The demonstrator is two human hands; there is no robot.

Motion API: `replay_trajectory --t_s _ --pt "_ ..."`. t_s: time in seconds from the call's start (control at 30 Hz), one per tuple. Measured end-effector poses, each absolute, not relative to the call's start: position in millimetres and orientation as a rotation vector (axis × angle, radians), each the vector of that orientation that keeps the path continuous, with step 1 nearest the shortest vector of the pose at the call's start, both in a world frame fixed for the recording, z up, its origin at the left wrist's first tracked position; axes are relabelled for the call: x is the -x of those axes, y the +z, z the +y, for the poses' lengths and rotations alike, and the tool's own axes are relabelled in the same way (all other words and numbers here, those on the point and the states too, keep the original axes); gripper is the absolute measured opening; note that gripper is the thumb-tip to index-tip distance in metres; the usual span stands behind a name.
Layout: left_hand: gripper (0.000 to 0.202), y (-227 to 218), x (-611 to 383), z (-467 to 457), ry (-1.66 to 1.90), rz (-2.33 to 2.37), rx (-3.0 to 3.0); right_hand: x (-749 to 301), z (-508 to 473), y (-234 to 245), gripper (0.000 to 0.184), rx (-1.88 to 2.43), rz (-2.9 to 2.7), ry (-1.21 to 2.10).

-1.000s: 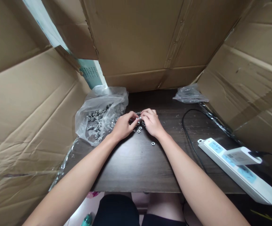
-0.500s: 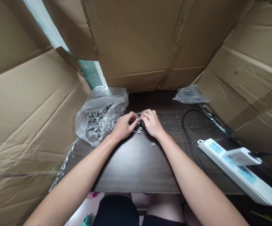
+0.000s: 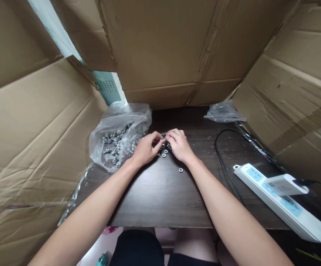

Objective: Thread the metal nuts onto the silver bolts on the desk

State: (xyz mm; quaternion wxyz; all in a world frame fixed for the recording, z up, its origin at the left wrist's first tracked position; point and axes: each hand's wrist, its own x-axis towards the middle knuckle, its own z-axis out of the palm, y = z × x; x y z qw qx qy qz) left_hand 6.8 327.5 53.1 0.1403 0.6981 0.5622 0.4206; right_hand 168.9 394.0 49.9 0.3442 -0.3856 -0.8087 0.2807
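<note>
Just past the middle of the table, my left hand (image 3: 149,147) and my right hand (image 3: 179,145) meet fingertip to fingertip, both closed in a pinch. Between them is a small silvery piece that looks like a bolt (image 3: 163,140), its ends hidden by the fingers. Under and around the fingertips lie several loose metal nuts, among them a nut (image 3: 164,155) close to my hands. Another nut (image 3: 181,170) lies apart, nearer to me by my right wrist. Left of my left hand stands an open clear plastic bag (image 3: 96,147) full of bolts (image 3: 117,136).
Cardboard walls (image 3: 166,48) enclose the dark wooden table (image 3: 163,199) at the back and both sides. A folded plastic bag (image 3: 224,112) lies at the back right. On the right are a black cable (image 3: 218,151) and a white power strip (image 3: 277,207) with a plugged-in adapter (image 3: 286,184).
My fingertips have shifted very slightly around the small bolt. The hands, the loose nuts and the bag otherwise stay in place.
</note>
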Motion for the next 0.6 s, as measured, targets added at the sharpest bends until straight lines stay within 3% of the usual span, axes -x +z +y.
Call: replay_trajectory --t_s 0.13,0.6 --pt "0.009 52.8 -7.1 327.5 1.211 1.645 -2.021 -169.5 393.2 51.4 0.017 1.005 -2.112 0.737" --pt "0.007 52.0 -7.2 327.8 1.211 1.652 -2.039 -169.1 394.2 50.0 0.022 0.992 -2.112 0.735"
